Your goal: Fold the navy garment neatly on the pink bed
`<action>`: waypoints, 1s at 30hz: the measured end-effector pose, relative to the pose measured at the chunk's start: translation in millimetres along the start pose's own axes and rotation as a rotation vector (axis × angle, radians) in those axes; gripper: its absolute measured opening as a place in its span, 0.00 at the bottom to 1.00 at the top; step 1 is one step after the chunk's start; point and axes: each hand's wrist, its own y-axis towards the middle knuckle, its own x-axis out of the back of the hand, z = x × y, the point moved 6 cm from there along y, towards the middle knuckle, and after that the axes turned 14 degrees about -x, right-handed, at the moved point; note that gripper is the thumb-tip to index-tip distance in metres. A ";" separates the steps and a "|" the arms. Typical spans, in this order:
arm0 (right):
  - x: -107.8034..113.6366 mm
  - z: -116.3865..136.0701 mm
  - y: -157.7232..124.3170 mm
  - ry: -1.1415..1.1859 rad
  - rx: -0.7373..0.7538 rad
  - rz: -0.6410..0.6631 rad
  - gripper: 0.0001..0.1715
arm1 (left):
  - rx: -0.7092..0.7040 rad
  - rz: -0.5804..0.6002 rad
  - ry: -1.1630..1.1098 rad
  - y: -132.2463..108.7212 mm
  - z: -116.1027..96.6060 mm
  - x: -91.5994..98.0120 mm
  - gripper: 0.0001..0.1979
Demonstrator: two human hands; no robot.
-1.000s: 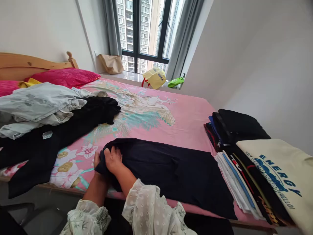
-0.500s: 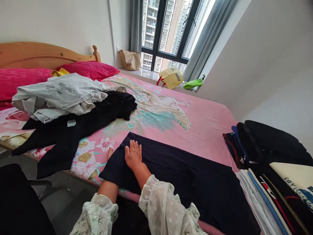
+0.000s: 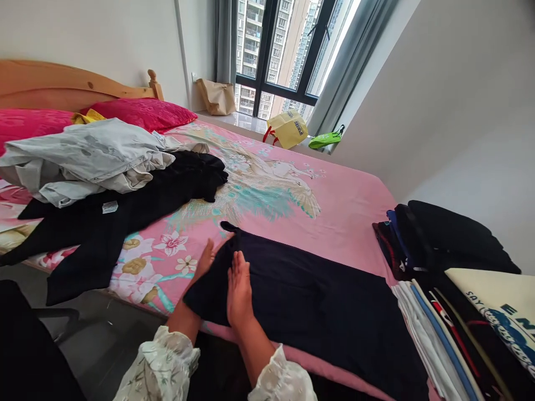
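Observation:
A dark navy garment lies in a long flat strip along the near edge of the bed, its left end raised and bent. Under that end is my left hand, with the cloth draped over my wrist and part of the hand; the fingers I can see are stretched out. My right hand stands on edge on top of the cloth, fingers straight and together, beside the bend. A small loop of the cloth sticks out at the far left corner.
On the left of the bed lie a grey-white garment and a black garment. Stacked folded dark clothes and a row of folded clothes sit at the right. A black chair stands at the lower left.
My right hand has turned from lying flat to standing on edge. My left hand has lifted the garment's left end, which now bends up and over to the right.

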 end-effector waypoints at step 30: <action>43.5 42.4 28.5 -1.147 0.173 -0.156 0.30 | 0.018 0.004 0.829 -43.0 1.2 24.6 0.23</action>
